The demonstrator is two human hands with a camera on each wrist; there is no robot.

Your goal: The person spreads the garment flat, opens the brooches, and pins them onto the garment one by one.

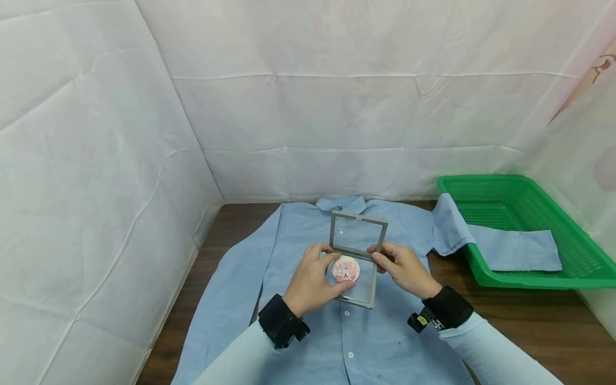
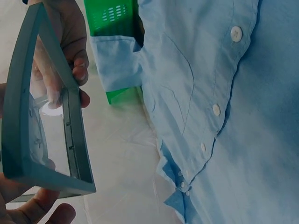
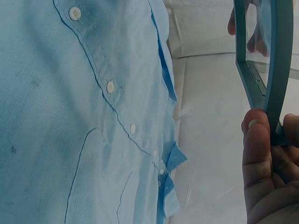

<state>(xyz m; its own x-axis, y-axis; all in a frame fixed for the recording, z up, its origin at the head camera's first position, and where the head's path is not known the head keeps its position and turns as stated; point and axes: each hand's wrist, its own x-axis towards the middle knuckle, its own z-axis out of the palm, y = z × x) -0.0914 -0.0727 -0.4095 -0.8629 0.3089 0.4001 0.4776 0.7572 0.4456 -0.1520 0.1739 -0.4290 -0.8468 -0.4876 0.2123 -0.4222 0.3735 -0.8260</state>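
Note:
A grey hinged display frame (image 1: 373,289) with two clear-film panels stands unfolded above the shirt. My left hand (image 1: 312,280) pinches a round pink badge (image 1: 345,269) between fingers and thumb, against the lower panel. At the hinge side, my right hand (image 1: 404,269) grips the frame's edge with thumb and fingers. Through the film in the left wrist view, the badge (image 2: 38,135) is only partly visible. The right wrist view shows my right fingers (image 3: 257,154) on a corner of the frame (image 3: 280,56).
Beneath both hands a light blue button-up shirt (image 1: 385,342) lies spread on the dark wooden table (image 1: 510,315). One sleeve (image 1: 522,250) drapes into a green plastic basket (image 1: 539,282) at the right. White sheeting (image 1: 337,117) hangs behind and at the left.

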